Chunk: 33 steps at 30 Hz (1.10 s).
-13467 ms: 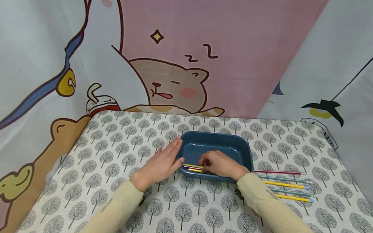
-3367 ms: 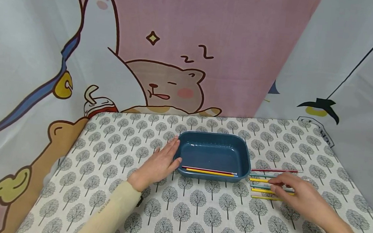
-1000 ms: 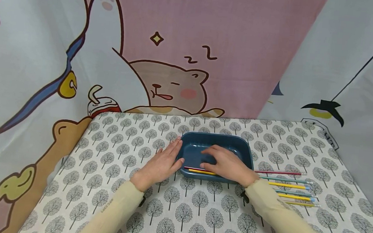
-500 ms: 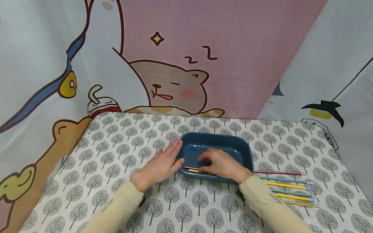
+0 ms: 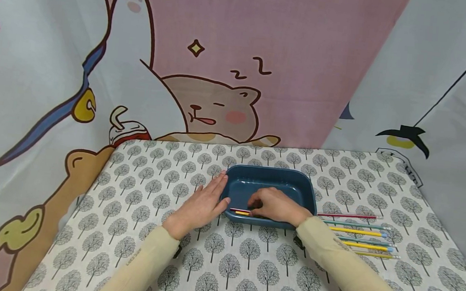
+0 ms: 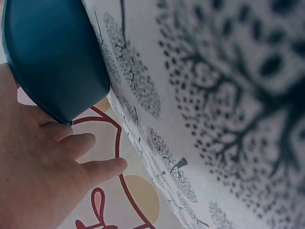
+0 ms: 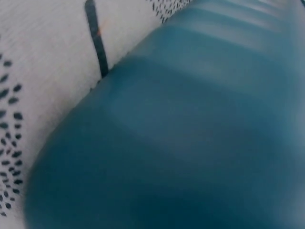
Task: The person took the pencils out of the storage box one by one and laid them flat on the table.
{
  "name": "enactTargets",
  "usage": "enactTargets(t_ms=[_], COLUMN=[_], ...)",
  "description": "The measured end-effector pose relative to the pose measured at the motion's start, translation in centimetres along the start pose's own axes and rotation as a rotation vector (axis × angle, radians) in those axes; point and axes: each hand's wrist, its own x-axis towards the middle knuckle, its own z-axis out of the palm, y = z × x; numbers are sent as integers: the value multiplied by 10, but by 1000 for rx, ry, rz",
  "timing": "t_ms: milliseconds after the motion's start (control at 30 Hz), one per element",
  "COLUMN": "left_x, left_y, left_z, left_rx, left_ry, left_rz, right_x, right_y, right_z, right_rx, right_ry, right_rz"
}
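Note:
A dark blue tray [image 5: 272, 172] stands on the tablecloth. My left hand [image 5: 202, 204] lies with straight fingers against its left end; the left wrist view shows these fingers [image 6: 105, 168] spread by the tray wall [image 6: 57, 57]. Inside the tray, along its near side, are a dark red pencil [image 5: 235, 209] and a yellow pencil [image 5: 242, 213]. My right hand [image 5: 275, 205] reaches in over the near wall, and its thumb and curled fingers pinch at the yellow pencil. The hand hides the pencils' right parts. The blurred tray wall [image 7: 167, 133] fills most of the right wrist view.
Right of the tray, several pencils lie in a row on the table: a red pencil [image 5: 351, 216], teal ones and yellow ones [image 5: 358, 231]. My right sleeve [image 5: 344, 257] covers some of their left ends. A printed curtain [image 5: 297, 77] hangs behind the table.
The tray holds fewer pencils than 13.5 seconds ago, and the row outside gained one at its near side. My right hand came from that row into the tray; its fingers lowered and closed. The left hand stayed.

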Motion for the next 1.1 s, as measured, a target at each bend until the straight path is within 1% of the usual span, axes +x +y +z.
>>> enactTargets(t_ms=[300,433,667,900,1100], left_x=[0,0,1,0,-1], left_y=[0,-1,-1,-1,-1], left_z=[0,1,1,0,1], left_rx=[1,1,-2,-2,-13], left_ry=[-2,1,2,-2,-2], left_rz=[4,7,6,2,4], right_x=[5,6,6,7,6], right_y=[5,8,10,11,10], right_z=[-1,-3,-4,-1,-2], right_rx=[-53,-58,-75,-74,-83], right_ry=[-30,-26,-8,-10,0], right_rz=[-36,-42,-28,-3,-9])
